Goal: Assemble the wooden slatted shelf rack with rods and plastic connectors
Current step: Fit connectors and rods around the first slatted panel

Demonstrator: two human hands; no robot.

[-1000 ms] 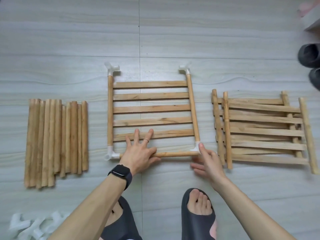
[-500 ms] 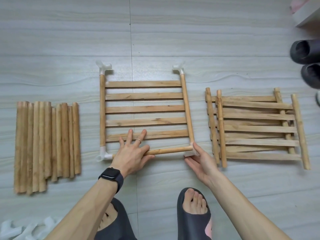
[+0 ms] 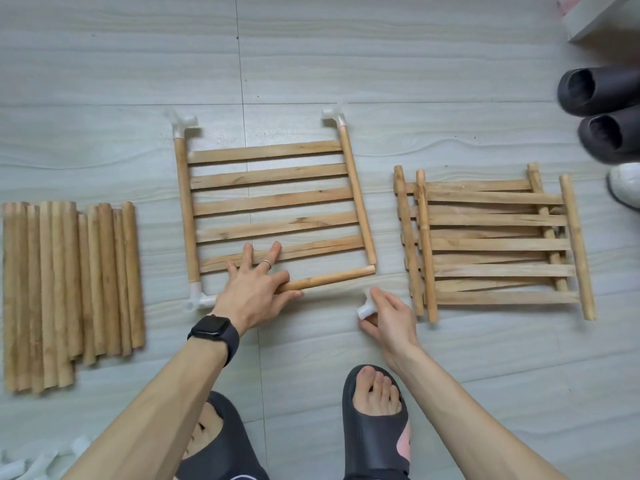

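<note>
Slatted panel [image 3: 273,209] lies flat on the floor, between loose rods [image 3: 69,289] to its left and stacked panels [image 3: 491,244] to its right. My left hand [image 3: 254,292] rests with fingers straight and spread on the near rod [image 3: 332,277]. My right hand [image 3: 391,317] pinches a white connector [image 3: 367,308], near that rod's free end but apart from it.

Place: a home, most likely, with the floor as workspace.
Floor: pale grey wood-grain tiles [image 3: 415,64] with thin grout lines.
Footwear: dark slippers [image 3: 595,91] and a white shoe [image 3: 625,185] parked at the right edge; black slides [image 3: 375,441] on the person's feet.
Furniture: a white unit's corner [image 3: 595,22], top right.
Parts: wooden rods [image 3: 69,292] laid straight on the tiles.
</note>
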